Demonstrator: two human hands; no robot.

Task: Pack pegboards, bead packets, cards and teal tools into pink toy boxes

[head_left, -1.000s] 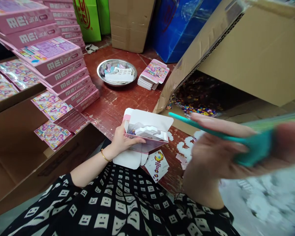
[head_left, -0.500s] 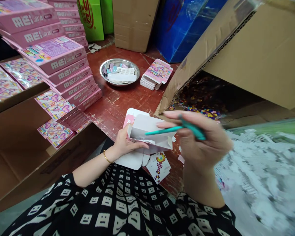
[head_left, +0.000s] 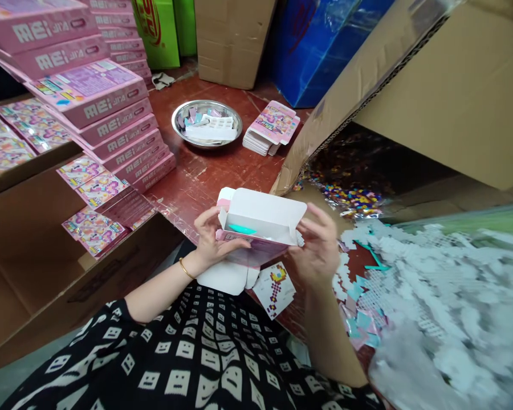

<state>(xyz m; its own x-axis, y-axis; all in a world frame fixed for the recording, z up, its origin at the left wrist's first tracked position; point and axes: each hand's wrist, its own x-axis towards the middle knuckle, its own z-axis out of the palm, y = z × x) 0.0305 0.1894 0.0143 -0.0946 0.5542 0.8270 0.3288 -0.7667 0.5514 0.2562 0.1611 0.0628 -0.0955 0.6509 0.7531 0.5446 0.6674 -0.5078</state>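
Observation:
A small pink and white cardboard box (head_left: 265, 245) is held over my lap with its top flaps up. My left hand (head_left: 211, 236) wraps round its left end, thumb along the front wall. At the right end, my right hand (head_left: 318, 242) has its fingers on the box's side and flap edge. Inside lies a teal plastic piece (head_left: 242, 229), only partly visible. Below the box, printed pattern cards (head_left: 276, 289) with a pixel wand picture lie on the table edge. Another white flap hangs under the box.
Stacked pink boxes (head_left: 115, 136) stand at left above an open carton (head_left: 47, 273). A steel bowl (head_left: 175, 134) and flattened boxes (head_left: 273, 122) sit behind. At right are a tilted carton (head_left: 453, 97) with coloured bead packets and white pegboard pieces (head_left: 448, 285).
My right hand brought the teal piece from the right to the box and let go of it inside. It now grips the box's right end; my left hand has kept its hold.

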